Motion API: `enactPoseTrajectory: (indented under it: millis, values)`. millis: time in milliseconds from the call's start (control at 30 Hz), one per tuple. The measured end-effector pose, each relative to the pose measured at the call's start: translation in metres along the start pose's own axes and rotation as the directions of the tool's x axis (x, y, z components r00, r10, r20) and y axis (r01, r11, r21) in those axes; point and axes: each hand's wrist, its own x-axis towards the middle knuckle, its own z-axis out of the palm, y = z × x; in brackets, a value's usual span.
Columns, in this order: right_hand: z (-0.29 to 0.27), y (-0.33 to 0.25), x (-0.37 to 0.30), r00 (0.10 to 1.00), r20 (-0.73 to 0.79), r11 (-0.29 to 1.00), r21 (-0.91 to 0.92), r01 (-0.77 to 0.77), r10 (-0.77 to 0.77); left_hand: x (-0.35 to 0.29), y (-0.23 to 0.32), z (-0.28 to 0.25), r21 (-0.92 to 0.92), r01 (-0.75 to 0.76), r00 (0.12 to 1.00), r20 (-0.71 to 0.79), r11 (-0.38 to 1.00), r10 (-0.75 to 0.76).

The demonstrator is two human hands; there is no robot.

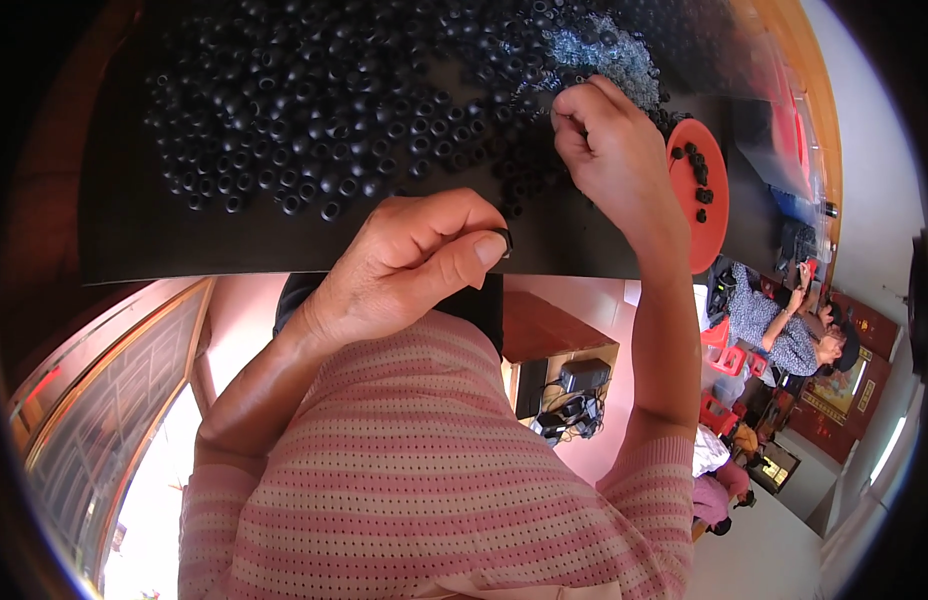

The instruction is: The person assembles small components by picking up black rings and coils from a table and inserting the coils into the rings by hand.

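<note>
My left hand [414, 255] is closed in front of my body, just over the table's near edge. Thumb and curled forefinger pinch a small black plastic part [508, 240], of which only a dark edge shows. Farther right and higher, my right hand [609, 130] is closed beside a pile of small shiny metal springs [619, 60]. Its fingertips are turned down, so whatever they may hold is hidden. Many hollow black plastic caps [304, 130] lie spread over the left and middle of the table. Smaller dark pieces [529, 170] are gathered between my hands.
The black tabletop [134, 235] carries an orange-red oval dish [709, 235] at the right, with several small black parts inside. Beyond it stand clear plastic and red containers [784, 130]. Below the table is a wooden cabinet [564, 335] with black adapters. Other people [784, 330] sit farther right.
</note>
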Motion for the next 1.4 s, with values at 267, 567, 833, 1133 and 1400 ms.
enactPoseTrajectory:
  millis: [267,567,833,1133,1400]
  values:
    - [-0.028,-0.037,-0.017,0.996,-0.081,0.954,0.296,0.056,-0.034,0.0,-0.002,0.001,-0.214,0.089,0.992,-0.065,0.973,-0.105]
    - [-0.034,-0.062,-0.026,0.962,-0.098,0.908,0.319,0.273,-0.255,0.0,-0.001,-0.002,-0.313,0.109,0.99,-0.047,0.943,-0.13]
    - [-0.032,-0.071,-0.029,0.92,-0.106,0.893,0.223,0.391,-0.377,-0.001,-0.002,0.002,-0.34,0.07,0.992,-0.079,0.938,-0.103]
    - [-0.028,-0.073,-0.037,0.989,-0.119,0.797,0.586,0.145,-0.092,-0.002,-0.001,0.0,-0.445,0.088,0.989,-0.069,0.891,-0.132]
    - [-0.019,-0.051,-0.012,0.994,-0.082,0.845,0.525,0.1,-0.066,-0.004,0.001,-0.001,-0.308,0.116,0.991,-0.03,0.944,-0.131]
